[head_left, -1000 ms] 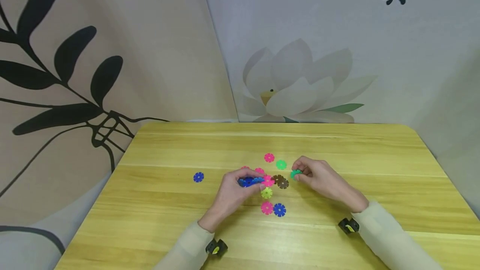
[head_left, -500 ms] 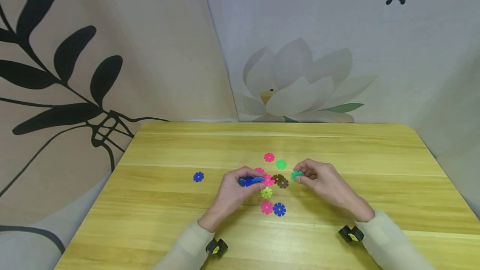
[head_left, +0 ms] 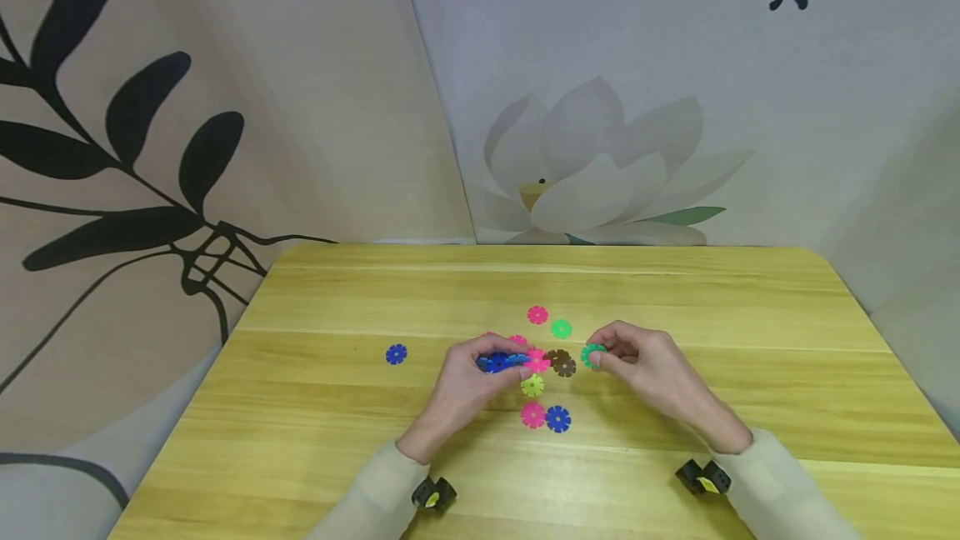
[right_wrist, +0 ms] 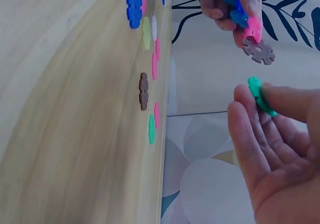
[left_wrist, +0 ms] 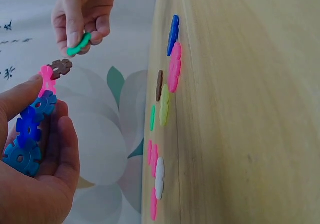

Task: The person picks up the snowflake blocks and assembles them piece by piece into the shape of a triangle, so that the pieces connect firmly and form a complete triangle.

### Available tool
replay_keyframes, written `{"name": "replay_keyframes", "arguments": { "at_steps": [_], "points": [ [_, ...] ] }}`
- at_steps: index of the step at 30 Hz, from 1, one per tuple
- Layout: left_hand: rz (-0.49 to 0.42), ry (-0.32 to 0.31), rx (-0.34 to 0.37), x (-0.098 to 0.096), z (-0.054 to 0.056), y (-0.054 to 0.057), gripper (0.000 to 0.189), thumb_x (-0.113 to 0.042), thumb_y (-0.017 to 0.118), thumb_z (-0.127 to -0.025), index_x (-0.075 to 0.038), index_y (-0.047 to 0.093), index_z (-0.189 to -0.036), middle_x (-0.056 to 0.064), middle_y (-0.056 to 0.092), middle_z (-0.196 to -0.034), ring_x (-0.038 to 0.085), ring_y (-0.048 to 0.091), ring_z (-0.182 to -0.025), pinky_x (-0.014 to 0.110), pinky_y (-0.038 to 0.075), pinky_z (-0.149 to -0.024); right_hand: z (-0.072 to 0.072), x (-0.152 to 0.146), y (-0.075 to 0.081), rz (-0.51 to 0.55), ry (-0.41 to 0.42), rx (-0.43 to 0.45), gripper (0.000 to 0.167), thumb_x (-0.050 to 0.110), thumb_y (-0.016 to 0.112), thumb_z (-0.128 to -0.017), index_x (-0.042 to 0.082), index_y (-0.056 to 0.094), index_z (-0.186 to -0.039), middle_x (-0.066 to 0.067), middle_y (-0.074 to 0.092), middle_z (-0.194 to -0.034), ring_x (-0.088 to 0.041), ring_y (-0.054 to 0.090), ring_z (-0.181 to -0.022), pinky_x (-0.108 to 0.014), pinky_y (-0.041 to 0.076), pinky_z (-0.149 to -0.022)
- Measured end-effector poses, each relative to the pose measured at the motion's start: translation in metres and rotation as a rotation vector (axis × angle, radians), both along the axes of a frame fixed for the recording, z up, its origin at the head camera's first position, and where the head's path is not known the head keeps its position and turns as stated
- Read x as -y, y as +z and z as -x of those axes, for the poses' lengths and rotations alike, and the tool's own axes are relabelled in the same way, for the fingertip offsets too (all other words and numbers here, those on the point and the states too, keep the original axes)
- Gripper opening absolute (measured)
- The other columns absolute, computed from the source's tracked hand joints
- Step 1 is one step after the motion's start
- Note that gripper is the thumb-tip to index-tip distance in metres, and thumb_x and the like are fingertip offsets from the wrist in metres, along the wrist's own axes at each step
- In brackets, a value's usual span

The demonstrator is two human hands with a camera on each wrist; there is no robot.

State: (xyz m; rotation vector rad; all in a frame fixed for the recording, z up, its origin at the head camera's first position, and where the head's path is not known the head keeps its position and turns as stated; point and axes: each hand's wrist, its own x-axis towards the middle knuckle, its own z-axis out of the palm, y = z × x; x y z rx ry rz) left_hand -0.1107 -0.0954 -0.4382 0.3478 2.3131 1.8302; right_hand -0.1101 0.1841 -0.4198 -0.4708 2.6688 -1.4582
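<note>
My left hand point(head_left: 467, 373) grips a chain of interlocking notched plastic discs between thumb and fingers, held above the table. The chain runs through blue discs point(left_wrist: 28, 130) in two shades to a pink disc point(left_wrist: 47, 80), then a brown disc point(left_wrist: 60, 68) at its free end. Between the thumb and fingers of my right hand point(head_left: 656, 369) a single green disc point(head_left: 588, 356) is pinched. It faces the brown end of the chain, with a small gap between them in the right wrist view.
Loose discs lie flat on the wooden table point(head_left: 300, 440): pink point(head_left: 533, 415) and blue point(head_left: 558, 419) in front, yellow-green point(head_left: 532, 386) behind them, green point(head_left: 561, 329) and pink point(head_left: 537, 315) farther back. A lone blue disc point(head_left: 397, 354) lies left. Behind the table stands a patterned wall point(head_left: 337, 107).
My right hand has shifted slightly right and toward me, and the green disc in it has turned to show more of its face. The left hand and its chain stay in place.
</note>
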Motion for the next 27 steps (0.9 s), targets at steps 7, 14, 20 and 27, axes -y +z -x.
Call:
{"name": "replay_keyframes", "arguments": {
  "at_steps": [7,14,20,27],
  "points": [
    [-0.005,-0.006,0.001,-0.001,0.000,0.001,0.026,-0.025,0.085,-0.087,-0.016,0.078,-0.111,0.001,0.071,-0.122,0.025,0.066,-0.111,0.032,0.059,-0.088,-0.003,0.003,0.002,0.045,-0.010,0.037,0.017,0.019,0.075,-0.096,0.007,0.070,-0.108,0.001,0.072,-0.090,-0.028,0.072,-0.085,-0.026,0.060,-0.075],
    [0.010,-0.016,-0.002,-0.002,0.000,0.002,0.026,-0.025,0.085,-0.087,-0.018,0.078,-0.111,0.000,0.071,-0.122,0.025,0.065,-0.113,0.033,0.058,-0.092,-0.005,0.006,0.003,0.090,0.001,0.087,0.023,0.021,0.073,-0.098,0.003,0.068,-0.112,-0.003,0.071,-0.091,-0.029,0.073,-0.082,-0.037,0.062,-0.074],
    [0.008,-0.023,0.003,-0.003,-0.001,0.003,0.025,-0.023,0.085,-0.087,-0.017,0.078,-0.111,0.001,0.070,-0.123,0.026,0.064,-0.115,0.033,0.058,-0.093,-0.005,0.007,0.002,0.155,0.003,0.126,0.025,0.017,0.071,-0.100,-0.001,0.066,-0.115,-0.011,0.072,-0.092,-0.035,0.074,-0.081,-0.041,0.063,-0.075],
    [0.021,-0.020,0.002,-0.004,-0.002,0.003,0.024,-0.024,0.085,-0.087,-0.018,0.079,-0.110,0.000,0.071,-0.122,0.024,0.065,-0.113,0.033,0.058,-0.091,-0.006,0.010,0.002,0.211,-0.018,0.169,0.025,0.014,0.070,-0.100,-0.003,0.065,-0.118,-0.018,0.072,-0.094,-0.037,0.074,-0.081,-0.040,0.063,-0.076]
  ]
}}
